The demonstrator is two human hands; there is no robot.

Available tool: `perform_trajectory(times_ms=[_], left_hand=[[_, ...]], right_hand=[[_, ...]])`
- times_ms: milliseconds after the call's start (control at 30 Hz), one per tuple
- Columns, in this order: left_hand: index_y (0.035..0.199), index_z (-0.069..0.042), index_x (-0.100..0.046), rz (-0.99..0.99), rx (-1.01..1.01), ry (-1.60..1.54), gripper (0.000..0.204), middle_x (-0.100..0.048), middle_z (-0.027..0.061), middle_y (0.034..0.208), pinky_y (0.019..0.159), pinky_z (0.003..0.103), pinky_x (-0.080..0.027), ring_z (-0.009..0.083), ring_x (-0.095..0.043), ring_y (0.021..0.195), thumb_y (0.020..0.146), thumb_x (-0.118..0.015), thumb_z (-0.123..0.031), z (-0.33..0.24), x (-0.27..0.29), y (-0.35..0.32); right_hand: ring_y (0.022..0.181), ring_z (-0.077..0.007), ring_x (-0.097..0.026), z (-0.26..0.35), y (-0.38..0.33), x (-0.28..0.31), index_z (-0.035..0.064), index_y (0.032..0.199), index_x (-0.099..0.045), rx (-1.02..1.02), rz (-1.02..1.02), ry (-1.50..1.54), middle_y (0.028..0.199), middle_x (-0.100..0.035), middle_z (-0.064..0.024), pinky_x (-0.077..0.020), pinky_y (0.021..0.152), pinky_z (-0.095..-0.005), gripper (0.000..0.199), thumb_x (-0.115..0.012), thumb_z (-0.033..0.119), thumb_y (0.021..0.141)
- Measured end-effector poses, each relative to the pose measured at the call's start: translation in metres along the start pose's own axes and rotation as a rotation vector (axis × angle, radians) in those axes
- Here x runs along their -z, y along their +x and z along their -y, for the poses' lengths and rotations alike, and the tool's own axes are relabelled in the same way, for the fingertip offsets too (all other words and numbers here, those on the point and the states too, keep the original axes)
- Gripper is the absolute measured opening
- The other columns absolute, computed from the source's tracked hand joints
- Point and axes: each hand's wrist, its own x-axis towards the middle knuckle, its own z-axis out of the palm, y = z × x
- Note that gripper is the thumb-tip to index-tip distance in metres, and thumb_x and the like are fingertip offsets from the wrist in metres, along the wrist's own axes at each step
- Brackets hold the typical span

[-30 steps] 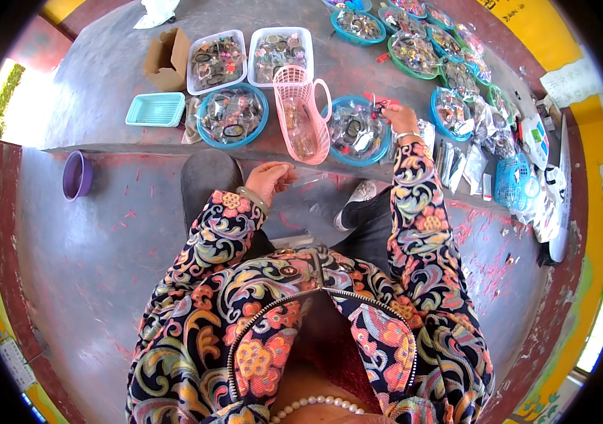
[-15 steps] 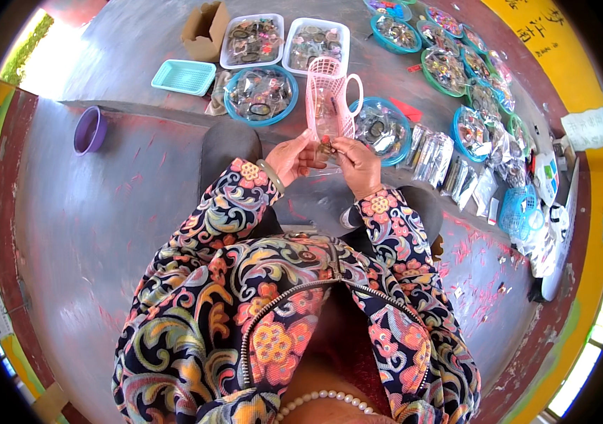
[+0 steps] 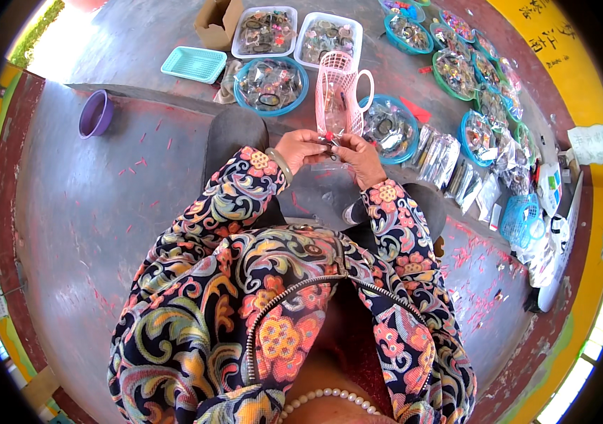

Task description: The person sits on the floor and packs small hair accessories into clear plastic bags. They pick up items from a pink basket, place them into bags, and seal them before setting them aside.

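Both hands meet in front of a pink mesh basket (image 3: 322,106) with a loop handle, which stands just beyond my fingertips. My left hand (image 3: 301,150) is closed in a pinch on a small dark item with a red piece (image 3: 329,136). From the other side, my right hand (image 3: 362,160) pinches the same item, thumb and fingers together. Its exact kind is too small to make out. Clear plastic shows around and below the fingers. A clear packet also seems to lie inside the pink basket.
Blue round baskets (image 3: 271,113) of bagged hair ties flank the pink basket. Behind are white trays (image 3: 264,55), a cardboard box (image 3: 218,25) and a turquoise tray (image 3: 194,65). Packets in clear sleeves (image 3: 435,157) and more filled baskets lie right. A purple basin (image 3: 96,114) sits left.
My left fingers have closed in on the small item, and the two hands' fingertips now meet at it. The whole view has shifted slightly.
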Motion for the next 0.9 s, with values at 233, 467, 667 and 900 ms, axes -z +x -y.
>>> perform_trajectory(times_ms=[233, 467, 667, 900], left_hand=[[0.087, 0.006, -0.054, -0.022, -0.019, 0.029, 0.012, -0.058, 0.0096, 0.083, 0.067, 0.029, -0.053, 0.0203, -0.061, 0.074, 0.078, -0.057, -0.002, 0.005, 0.005, 0.005], [0.085, 0.004, -0.053, -0.051, 0.011, 0.057, 0.012, -0.057, 0.0077, 0.081, 0.066, 0.028, -0.053, 0.0200, -0.061, 0.072, 0.078, -0.058, -0.004, 0.006, 0.005, 0.006], [0.088, 0.000, -0.054, -0.067, 0.032, 0.090, 0.015, -0.057, 0.0053, 0.082, 0.060, 0.027, -0.051, 0.0159, -0.060, 0.071, 0.077, -0.060, -0.009, 0.004, 0.005, 0.005], [0.094, -0.008, -0.057, -0.103, 0.013, 0.168, 0.020, -0.059, -0.0009, 0.085, 0.054, 0.025, -0.045, 0.0100, -0.055, 0.079, 0.076, -0.063, -0.015, 0.000, 0.004, 0.003]], right_hand=[[0.063, -0.0066, -0.049, 0.000, 0.004, -0.012, 0.0001, 0.089, -0.059, -0.105, -0.055, 0.121, 0.074, -0.057, -0.0006, -0.0386, 0.058, -0.0200, 0.017, -0.063, 0.008, 0.074], [0.066, -0.0093, -0.055, 0.005, 0.003, -0.023, 0.0025, 0.083, -0.059, -0.109, -0.046, 0.273, 0.074, -0.060, -0.0021, -0.0421, 0.060, -0.0222, 0.011, -0.062, 0.008, 0.075], [0.066, -0.0103, -0.057, 0.003, 0.005, -0.020, 0.0040, 0.082, -0.059, -0.109, -0.071, 0.281, 0.073, -0.061, -0.0028, -0.0438, 0.063, -0.0219, 0.008, -0.062, 0.007, 0.075], [0.062, -0.0088, -0.055, 0.002, 0.008, -0.017, 0.0032, 0.079, -0.060, -0.134, -0.073, 0.176, 0.071, -0.061, -0.0022, -0.0407, 0.060, -0.0200, 0.006, -0.061, 0.008, 0.075]])
